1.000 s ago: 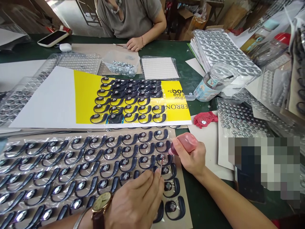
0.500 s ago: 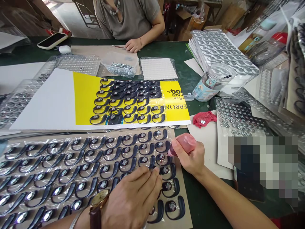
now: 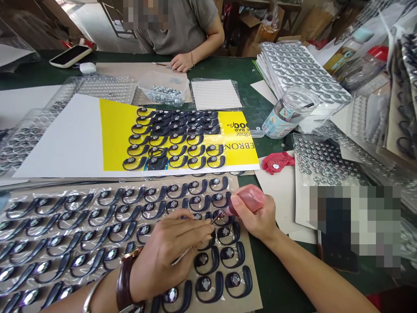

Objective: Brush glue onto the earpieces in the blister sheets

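My left hand [image 3: 166,250] is closed around a thin stick-like tool [image 3: 195,243] whose tip rests on a round metal disc in a dark hook-shaped part [image 3: 221,214]. My right hand [image 3: 257,217] grips a small pink bottle [image 3: 249,198], its nozzle pointing at that same disc. Both hands hover over a brown card [image 3: 250,282] covered with rows of the dark hook-shaped parts, each with a shiny disc. A watch sits on my left wrist.
A yellow-and-white sheet [image 3: 114,130] with more hook parts lies behind. A clear jar [image 3: 289,111], a red cloth [image 3: 278,161], blister trays of discs [image 3: 322,161] and stacked trays [image 3: 299,65] are at right. Across the table another person's hand [image 3: 180,62] rests near a bag of discs [image 3: 166,93]. A phone [image 3: 70,55] lies far left.
My left hand has swung leftwards and laid the tool flatter, its tip staying at the same disc. More hook parts at the card's lower right are uncovered. My right hand barely moved.
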Motion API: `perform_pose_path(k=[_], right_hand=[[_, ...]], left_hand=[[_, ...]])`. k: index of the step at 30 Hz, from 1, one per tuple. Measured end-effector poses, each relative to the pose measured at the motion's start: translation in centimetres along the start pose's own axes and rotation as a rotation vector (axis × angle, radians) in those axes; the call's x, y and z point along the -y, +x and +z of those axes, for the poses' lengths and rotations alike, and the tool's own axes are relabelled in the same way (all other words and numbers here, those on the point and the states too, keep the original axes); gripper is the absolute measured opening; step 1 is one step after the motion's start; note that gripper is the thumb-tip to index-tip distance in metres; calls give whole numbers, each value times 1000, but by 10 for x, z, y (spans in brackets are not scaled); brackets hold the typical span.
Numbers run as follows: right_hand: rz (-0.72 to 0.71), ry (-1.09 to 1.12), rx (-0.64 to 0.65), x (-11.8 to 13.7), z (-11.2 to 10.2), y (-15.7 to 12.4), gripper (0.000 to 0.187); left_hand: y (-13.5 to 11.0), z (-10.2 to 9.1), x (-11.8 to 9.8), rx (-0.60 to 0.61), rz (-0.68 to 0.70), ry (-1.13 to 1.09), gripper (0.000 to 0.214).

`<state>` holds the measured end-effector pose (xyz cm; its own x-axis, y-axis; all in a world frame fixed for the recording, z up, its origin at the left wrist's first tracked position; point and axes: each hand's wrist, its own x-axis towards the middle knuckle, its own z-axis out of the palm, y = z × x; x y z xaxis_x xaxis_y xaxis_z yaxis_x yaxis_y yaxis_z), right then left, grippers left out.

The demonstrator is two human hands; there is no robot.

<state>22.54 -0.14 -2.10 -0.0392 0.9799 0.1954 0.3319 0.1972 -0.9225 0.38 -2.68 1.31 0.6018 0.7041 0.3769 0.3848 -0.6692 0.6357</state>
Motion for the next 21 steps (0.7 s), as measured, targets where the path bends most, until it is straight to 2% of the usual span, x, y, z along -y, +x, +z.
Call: perform_pose_path(k=[3,6,9,13,21], right_hand=[[72,171,-3,8,-5,6,14],[99,271,52,19,-11,19,17],[68,210,31,24,-9,30,16],[-43,61,-161,15,4,33,11],[12,147,-121,-3,11,29,12]], left_hand=[[0,-1,2,-19,-43,-36,27],[-3,-4,2,-17,18,17,30],[-4,-8,3,14,149,194,35],[1,-8,8,62,257,409,36],[10,2,14,73,320,507,36]])
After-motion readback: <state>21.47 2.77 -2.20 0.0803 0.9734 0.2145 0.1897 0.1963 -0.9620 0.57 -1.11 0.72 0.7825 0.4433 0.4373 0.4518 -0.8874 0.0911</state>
